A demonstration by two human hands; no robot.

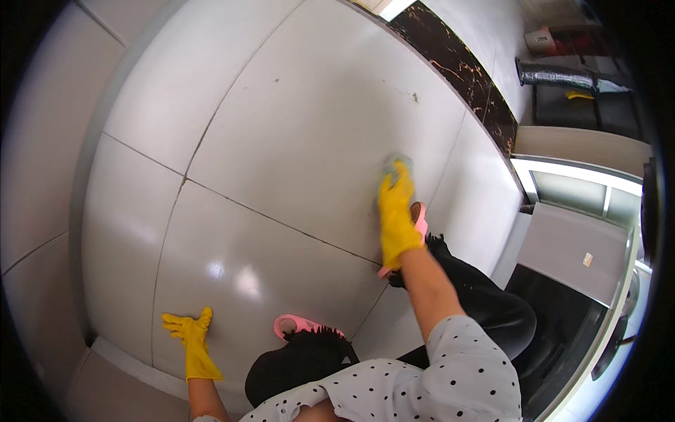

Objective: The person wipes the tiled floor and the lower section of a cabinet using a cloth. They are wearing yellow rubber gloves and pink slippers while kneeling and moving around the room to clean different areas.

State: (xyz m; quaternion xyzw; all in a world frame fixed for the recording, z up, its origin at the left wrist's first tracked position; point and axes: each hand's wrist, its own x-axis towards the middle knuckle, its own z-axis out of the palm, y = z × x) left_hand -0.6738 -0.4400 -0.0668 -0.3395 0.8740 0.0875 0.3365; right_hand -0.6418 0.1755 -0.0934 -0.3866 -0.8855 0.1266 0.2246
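Both my hands wear yellow rubber gloves. My right hand (397, 204) reaches forward and presses a pale green cloth or sponge (399, 161) onto the grey tiled floor (295, 155). The cloth or sponge is smeared by motion and partly hidden under the fingers, so its exact kind is unclear. Off to the left, my left hand (190, 334) leans on the tiles, its fingers spread and holding nothing. Dark specks (415, 97) lie on the floor ahead of my right hand.
My pink slippers (299, 324) stand on the tiles; one is close beside my right forearm. A dark marbled border (460, 53) edges the floor at the far right. An open cabinet (573, 243) stands at the right, and a pale wall (42, 141) rises at the left.
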